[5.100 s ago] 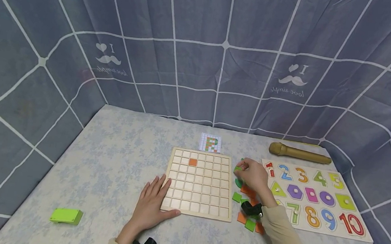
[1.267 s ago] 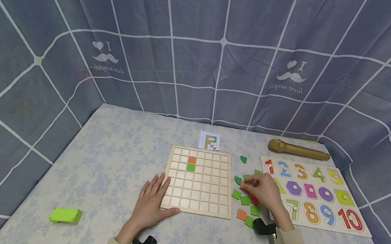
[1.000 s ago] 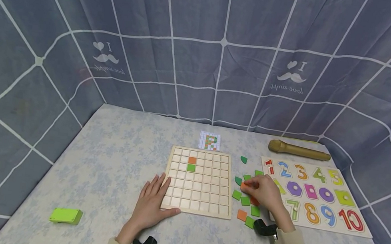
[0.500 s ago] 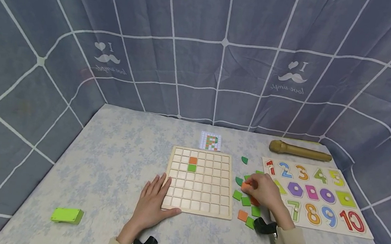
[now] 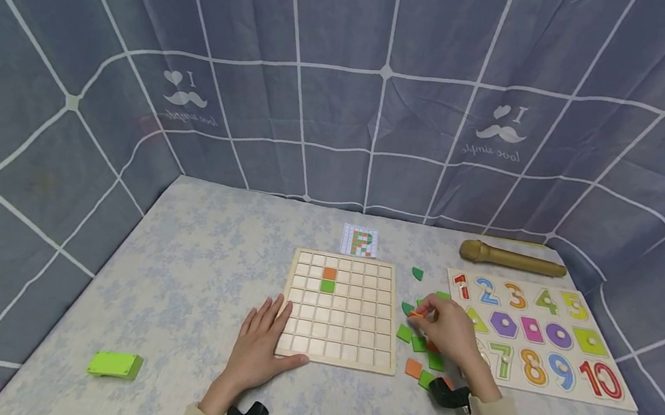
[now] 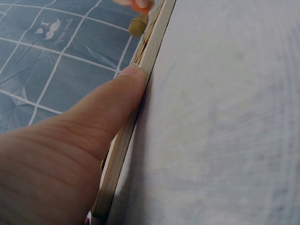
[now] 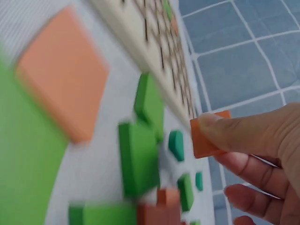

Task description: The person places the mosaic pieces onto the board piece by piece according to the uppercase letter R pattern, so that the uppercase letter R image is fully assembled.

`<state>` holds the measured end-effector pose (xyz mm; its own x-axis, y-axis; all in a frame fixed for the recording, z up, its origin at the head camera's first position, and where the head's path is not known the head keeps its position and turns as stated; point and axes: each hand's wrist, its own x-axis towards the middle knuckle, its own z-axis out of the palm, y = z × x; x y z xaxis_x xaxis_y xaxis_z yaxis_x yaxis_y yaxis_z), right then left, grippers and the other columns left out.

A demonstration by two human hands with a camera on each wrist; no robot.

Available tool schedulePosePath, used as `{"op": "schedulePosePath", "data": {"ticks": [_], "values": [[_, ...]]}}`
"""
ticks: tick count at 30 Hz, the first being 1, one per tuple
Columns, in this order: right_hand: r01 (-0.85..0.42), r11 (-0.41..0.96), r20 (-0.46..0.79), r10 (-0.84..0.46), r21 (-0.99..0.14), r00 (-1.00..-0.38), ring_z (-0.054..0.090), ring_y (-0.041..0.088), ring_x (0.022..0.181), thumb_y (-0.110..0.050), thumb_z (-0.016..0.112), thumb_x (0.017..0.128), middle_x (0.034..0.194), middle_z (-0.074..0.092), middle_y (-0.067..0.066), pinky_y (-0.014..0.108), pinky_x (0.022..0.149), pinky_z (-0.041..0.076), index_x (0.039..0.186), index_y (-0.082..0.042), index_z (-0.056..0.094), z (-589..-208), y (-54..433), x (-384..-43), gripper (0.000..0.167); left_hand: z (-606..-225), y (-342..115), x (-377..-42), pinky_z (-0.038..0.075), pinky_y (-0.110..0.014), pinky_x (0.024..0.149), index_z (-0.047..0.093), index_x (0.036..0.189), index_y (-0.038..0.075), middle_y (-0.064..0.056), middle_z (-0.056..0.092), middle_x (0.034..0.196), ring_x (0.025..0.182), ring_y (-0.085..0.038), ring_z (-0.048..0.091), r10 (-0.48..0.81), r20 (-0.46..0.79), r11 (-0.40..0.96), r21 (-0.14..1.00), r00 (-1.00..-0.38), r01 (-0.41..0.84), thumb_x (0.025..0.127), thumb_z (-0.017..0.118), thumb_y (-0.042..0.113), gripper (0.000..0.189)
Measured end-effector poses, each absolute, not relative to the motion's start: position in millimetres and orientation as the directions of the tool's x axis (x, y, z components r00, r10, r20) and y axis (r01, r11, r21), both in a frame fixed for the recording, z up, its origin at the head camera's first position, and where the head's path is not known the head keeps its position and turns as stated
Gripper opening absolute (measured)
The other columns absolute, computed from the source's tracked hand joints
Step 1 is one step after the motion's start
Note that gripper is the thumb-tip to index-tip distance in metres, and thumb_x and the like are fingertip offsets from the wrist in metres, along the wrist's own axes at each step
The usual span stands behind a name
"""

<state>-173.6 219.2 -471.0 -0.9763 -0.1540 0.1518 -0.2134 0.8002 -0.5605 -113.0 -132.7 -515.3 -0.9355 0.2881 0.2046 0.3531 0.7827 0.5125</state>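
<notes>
My right hand (image 5: 448, 327) pinches an orange square tile (image 7: 206, 137) between thumb and fingers, raised over a spread of loose green and orange tiles. My left hand (image 5: 258, 346) lies with its fingers spread at the lower left corner of a wooden grid board (image 5: 345, 362). Its thumb (image 6: 119, 96) rests along the board's near edge in the left wrist view. Two tiles sit in the board's upper cells: an orange tile (image 5: 330, 273) and, directly below it, a green tile (image 5: 327, 286). Behind the board lies a small pattern card (image 5: 359, 241) printed with a green and orange figure.
A number and shape puzzle board (image 5: 545, 338) lies to the right, with a gold toy microphone (image 5: 511, 258) behind it. Dark green quarter-round pieces, one a far piece (image 5: 418, 273), lie among the loose tiles. A lime-green block (image 5: 114, 365) stands at the left.
Since the oldest frame, a green tile has come into the board below the orange one. My right hand has moved nearer and now lifts an orange tile. The left hand stays put.
</notes>
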Motion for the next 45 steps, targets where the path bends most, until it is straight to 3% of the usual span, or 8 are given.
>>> {"op": "schedulePosePath", "data": {"ticks": [14,26,45], "values": [[-0.338,0.644,0.222,-0.257,-0.687,-0.941,0.041,0.011,0.052,-0.021,0.082,0.076,0.067,0.055,-0.009,0.027,0.047,0.034,0.076,-0.019,0.066,-467.5,145.0,-194.3,0.016,-516.7,-131.4,-113.5,0.012,-0.057,0.107,0.036,0.146,0.000,-0.021,0.026,0.151,0.138,-0.040,0.018,0.290,0.250,0.777,0.502,-0.924,0.380,0.079,0.066,0.060,0.095],[-0.390,0.657,0.177,-0.368,-0.645,-0.913,0.045,0.007,0.055,-0.027,0.079,0.079,0.065,0.055,-0.014,0.026,0.050,0.038,0.073,-0.021,0.065,-477.3,95.1,-207.2,0.017,-513.5,-130.5,-112.8,0.012,-0.056,0.108,0.035,0.146,0.001,-0.020,0.025,0.151,0.139,-0.039,0.017,0.289,0.203,0.794,0.496,-0.936,0.352,0.079,0.066,0.059,0.094],[-0.390,0.708,0.166,-0.366,-0.589,-0.916,0.051,0.006,0.062,-0.023,0.077,0.082,0.072,0.058,-0.012,0.026,0.055,0.043,0.075,-0.022,0.068,-480.1,78.2,-210.8,0.011,-512.7,-130.9,-112.3,0.011,-0.055,0.109,0.031,0.147,-0.001,-0.019,0.023,0.152,0.140,-0.037,0.015,0.287,0.191,0.804,0.484,-0.939,0.345,0.079,0.067,0.058,0.097]]}}
